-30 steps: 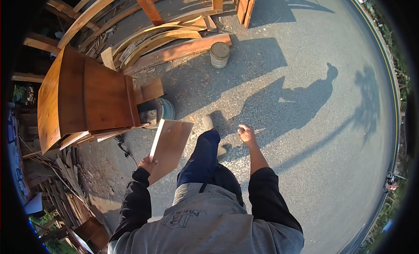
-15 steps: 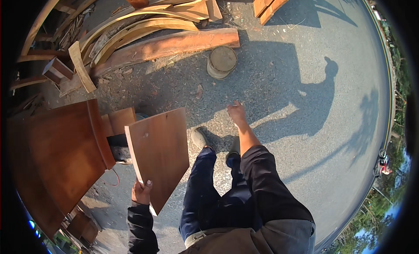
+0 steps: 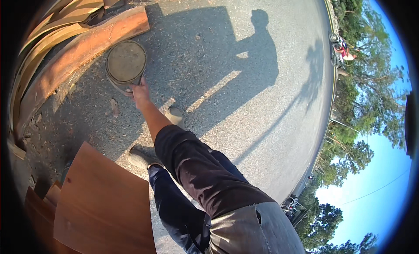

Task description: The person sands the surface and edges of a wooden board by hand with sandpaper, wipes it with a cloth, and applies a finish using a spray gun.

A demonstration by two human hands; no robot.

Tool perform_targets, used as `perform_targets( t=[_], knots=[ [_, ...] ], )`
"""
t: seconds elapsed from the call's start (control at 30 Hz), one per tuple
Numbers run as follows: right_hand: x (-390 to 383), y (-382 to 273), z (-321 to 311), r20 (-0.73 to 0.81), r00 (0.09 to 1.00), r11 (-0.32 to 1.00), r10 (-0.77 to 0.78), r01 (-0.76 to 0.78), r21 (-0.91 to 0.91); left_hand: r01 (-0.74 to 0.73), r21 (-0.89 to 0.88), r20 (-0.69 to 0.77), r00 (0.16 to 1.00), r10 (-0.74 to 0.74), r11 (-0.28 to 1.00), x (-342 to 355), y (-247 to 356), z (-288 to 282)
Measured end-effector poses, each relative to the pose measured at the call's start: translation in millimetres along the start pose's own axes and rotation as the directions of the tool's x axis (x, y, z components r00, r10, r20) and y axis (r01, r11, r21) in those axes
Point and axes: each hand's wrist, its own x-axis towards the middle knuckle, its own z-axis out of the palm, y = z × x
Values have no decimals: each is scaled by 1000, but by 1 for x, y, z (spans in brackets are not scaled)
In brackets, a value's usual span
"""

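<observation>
My right arm stretches forward to a round, grey-brown bucket [image 3: 126, 62] that stands on the ground with its flat, dusty round top facing up. My right hand [image 3: 140, 94] is closed on the bucket's near edge, the fingers partly hidden against its side. At the lower left a flat reddish-brown wooden panel [image 3: 104, 201] is held up at a tilt beside my legs. My left hand is out of the picture, beyond the panel and the lower edge.
A thick reddish plank [image 3: 87, 55] lies just beyond the bucket, with curved wood offcuts [image 3: 56, 31] piled behind it. Brown wooden furniture [image 3: 39, 219] shows at the lower left. Grey road [image 3: 288, 48] stretches right, with a red motorbike [image 3: 342, 51] at its far edge.
My view has turned to the right. My right hand has gone from free in the air to the bucket's edge and closed on it. My left hand has left the picture.
</observation>
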Motion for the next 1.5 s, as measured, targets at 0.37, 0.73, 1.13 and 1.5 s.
perform_targets(
  t=[0.37,0.73,1.13,1.5],
  knots=[
    [-50,-22,-73,307,907,822,289,-70,-565,232,-867,252,968,-15,440,93,38,59],
    [-104,-16,-116,460,860,960,222,-276,52,289,-952,303,935,183,98,195,47,179],
    [-55,-108,-154,474,722,752,505,-98,-652,578,-781,600,799,28,236,307,-18,296],
    [-74,-32,-134,262,917,853,300,-135,-504,601,-735,619,784,-53,315,323,-9,305]
  ],
)
